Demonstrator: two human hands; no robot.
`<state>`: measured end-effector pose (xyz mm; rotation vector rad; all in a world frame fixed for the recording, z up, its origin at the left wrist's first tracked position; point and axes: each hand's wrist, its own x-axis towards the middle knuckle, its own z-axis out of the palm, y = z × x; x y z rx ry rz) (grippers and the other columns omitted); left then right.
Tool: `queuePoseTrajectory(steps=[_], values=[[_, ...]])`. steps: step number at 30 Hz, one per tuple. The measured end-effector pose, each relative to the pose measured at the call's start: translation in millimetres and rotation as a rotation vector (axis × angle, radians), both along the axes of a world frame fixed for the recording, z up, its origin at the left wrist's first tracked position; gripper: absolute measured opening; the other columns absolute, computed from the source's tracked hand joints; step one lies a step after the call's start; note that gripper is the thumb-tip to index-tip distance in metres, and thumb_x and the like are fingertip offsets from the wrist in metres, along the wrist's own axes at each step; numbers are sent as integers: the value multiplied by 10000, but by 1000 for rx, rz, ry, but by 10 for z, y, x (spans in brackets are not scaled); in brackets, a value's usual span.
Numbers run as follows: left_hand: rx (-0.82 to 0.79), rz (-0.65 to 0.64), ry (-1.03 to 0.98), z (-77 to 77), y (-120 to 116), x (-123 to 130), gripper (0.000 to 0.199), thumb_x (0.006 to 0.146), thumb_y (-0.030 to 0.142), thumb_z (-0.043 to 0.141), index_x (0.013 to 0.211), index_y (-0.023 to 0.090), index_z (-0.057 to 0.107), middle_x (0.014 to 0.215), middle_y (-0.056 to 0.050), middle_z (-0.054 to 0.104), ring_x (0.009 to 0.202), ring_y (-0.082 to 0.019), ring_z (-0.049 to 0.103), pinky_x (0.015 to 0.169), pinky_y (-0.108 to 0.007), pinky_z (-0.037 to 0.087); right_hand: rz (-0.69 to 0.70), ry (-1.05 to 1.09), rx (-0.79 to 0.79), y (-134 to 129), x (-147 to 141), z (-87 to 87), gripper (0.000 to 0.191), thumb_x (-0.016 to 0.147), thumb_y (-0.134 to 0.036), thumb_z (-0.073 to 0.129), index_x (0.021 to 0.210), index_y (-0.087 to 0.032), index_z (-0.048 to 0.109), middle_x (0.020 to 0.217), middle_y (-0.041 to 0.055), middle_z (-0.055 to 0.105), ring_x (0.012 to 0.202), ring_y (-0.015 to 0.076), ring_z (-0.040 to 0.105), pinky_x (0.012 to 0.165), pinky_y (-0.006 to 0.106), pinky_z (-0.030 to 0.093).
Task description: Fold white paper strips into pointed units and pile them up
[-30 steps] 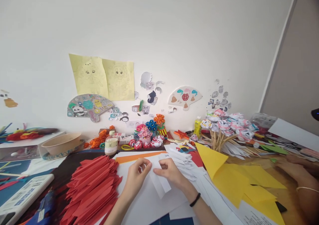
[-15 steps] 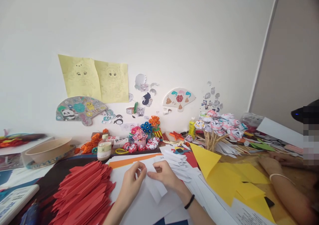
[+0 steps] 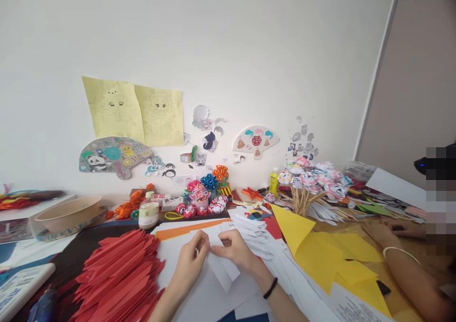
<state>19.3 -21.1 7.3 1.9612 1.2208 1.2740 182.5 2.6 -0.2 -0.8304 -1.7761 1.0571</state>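
Observation:
A folded strip of white paper (image 3: 223, 270) is pinched between my two hands above the white sheets (image 3: 185, 298). My left hand (image 3: 195, 253) has its thumb and fingers closed on the strip's left edge. On the right edge, my right hand (image 3: 233, 250) grips with thumb and fingertips. The strip's lower end hangs toward me, with a crease down its length. To my left lies a pile of folded red paper strips (image 3: 121, 269). Folded white strips (image 3: 252, 236) are heaped just beyond my right hand.
Yellow paper sheets (image 3: 313, 260) spread at right, beside a co-worker's arm (image 3: 402, 265). Paper flowers on sticks (image 3: 317, 179) stand behind them. A small bottle (image 3: 148, 211), red-and-white folded balls (image 3: 203, 210) and a beige bowl (image 3: 69, 213) line the back. A blue glue gun (image 3: 42, 305) lies at lower left.
Both hands keep their pinch on the white strip, almost unmoved. The co-worker's hands at right have shifted slightly left. The view itself has moved a little.

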Motion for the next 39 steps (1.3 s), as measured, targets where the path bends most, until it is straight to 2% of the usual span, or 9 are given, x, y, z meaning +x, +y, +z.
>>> queuePoseTrajectory(steps=[9,18,27,30,34,36,39], values=[[-13,-15,11,-7,22,-8,203,856,356,430,725,206,466,660,20,500,614,-140,450,565,-209,351,-23,25,35,5,-4,25,556,738,-390,673,557,-206,180,607,-61,134,549,81,160,488,261,104],[-65,-63,18,13,-16,37,161,832,266,400,687,204,433,632,22,537,609,-142,497,568,-215,348,-171,39,84,45,13,12,517,738,-325,653,567,-210,179,596,-67,128,552,83,153,499,259,104],[-74,-40,55,72,-48,18,103,771,208,401,674,207,437,585,32,556,575,-141,513,558,-220,342,-160,48,88,56,-25,-45,514,742,-339,663,555,-206,204,597,-67,142,546,78,170,488,249,117],[-90,-44,69,75,-46,9,95,745,184,401,659,206,435,564,38,548,555,-136,500,552,-219,335,-157,68,65,67,-8,-40,505,732,-362,677,541,-203,237,584,-68,170,541,76,186,483,240,133],[-86,-40,114,60,-31,-12,108,681,128,418,603,203,423,523,44,521,529,-126,457,537,-216,313,-221,175,35,85,63,10,380,766,-404,636,578,-180,393,592,-51,317,555,89,297,494,225,212],[-65,-4,73,64,-20,-31,99,731,161,427,646,199,459,561,33,555,544,-131,471,546,-221,324,-206,134,27,89,82,17,402,757,-427,642,567,-182,386,585,-53,306,551,89,290,488,225,205],[-39,31,0,81,-5,-60,143,829,288,436,772,192,524,687,3,613,599,-143,514,570,-228,354,-125,6,43,79,57,-3,489,730,-426,671,527,-196,291,582,-66,203,536,78,205,478,234,144]])
